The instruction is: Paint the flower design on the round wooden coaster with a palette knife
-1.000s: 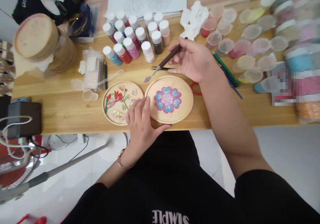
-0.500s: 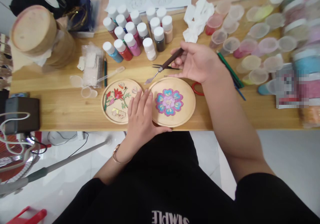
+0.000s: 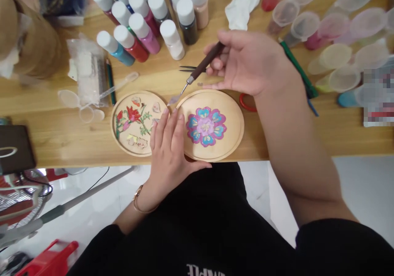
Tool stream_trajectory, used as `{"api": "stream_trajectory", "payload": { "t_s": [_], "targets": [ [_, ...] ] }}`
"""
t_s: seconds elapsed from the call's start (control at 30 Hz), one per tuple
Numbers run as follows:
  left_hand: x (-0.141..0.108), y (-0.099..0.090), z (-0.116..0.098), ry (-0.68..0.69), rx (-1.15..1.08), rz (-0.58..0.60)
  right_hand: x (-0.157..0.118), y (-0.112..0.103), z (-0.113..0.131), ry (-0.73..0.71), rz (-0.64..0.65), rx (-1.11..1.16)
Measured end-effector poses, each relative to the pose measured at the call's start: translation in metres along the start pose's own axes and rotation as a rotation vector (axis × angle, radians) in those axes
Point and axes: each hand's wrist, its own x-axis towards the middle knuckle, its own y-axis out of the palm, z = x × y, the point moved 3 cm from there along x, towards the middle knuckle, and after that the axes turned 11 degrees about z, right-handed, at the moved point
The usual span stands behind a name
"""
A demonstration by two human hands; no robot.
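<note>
My right hand (image 3: 249,65) pinches the dark handle of a palette knife (image 3: 203,66) between thumb and fingers. The knife's small metal blade slants down and left, over the gap between two round wooden plates. My left hand (image 3: 168,147) lies with fingers stretched out across the left side of the right plate (image 3: 232,122), its thumb spread along the front rim. A blue, pink and purple flower (image 3: 206,126) is painted on that plate. The left plate (image 3: 124,108) bears red flowers and green leaves, partly hidden by my fingers. Tweezers (image 3: 187,68) lie behind the knife handle.
Several white-capped paint bottles (image 3: 172,40) stand behind the plates. Clear cups (image 3: 304,26) crowd the right, near a green pencil (image 3: 297,67). A plastic dropper (image 3: 120,83) and a clear packet (image 3: 90,71) lie left. Red scissor handles (image 3: 246,103) show by my right forearm.
The view has moved closer to the table, so the plates and bottles look larger. Both hands keep nearly the same pose, and the palette knife stays above the plates' gap.
</note>
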Motion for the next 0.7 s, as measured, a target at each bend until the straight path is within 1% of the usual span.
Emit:
{"api": "stream_trajectory", "payload": {
  "t_s": [0.2, 0.33, 0.43, 0.5, 0.63, 0.7],
  "targets": [
    [0.006, -0.002, 0.002, -0.029, -0.046, 0.086, -0.002, 0.002, 0.002, -0.004, -0.002, -0.007],
    [0.011, -0.003, 0.003, -0.008, -0.080, 0.134, 0.000, 0.000, 0.002, 0.019, -0.025, 0.003],
    [0.013, -0.004, 0.003, -0.033, -0.109, 0.169, 0.000, 0.000, 0.002, 0.017, -0.045, 0.012],
    [0.014, -0.005, 0.004, -0.028, -0.096, 0.172, -0.001, 0.000, 0.002, 0.018, -0.051, 0.013],
    [0.015, -0.006, 0.005, 0.043, -0.050, 0.168, -0.003, 0.001, 0.003, 0.031, -0.053, -0.005],
    [0.017, -0.006, 0.005, 0.052, -0.062, 0.164, -0.002, 0.001, 0.003, 0.030, -0.046, -0.017]
  ]
}}
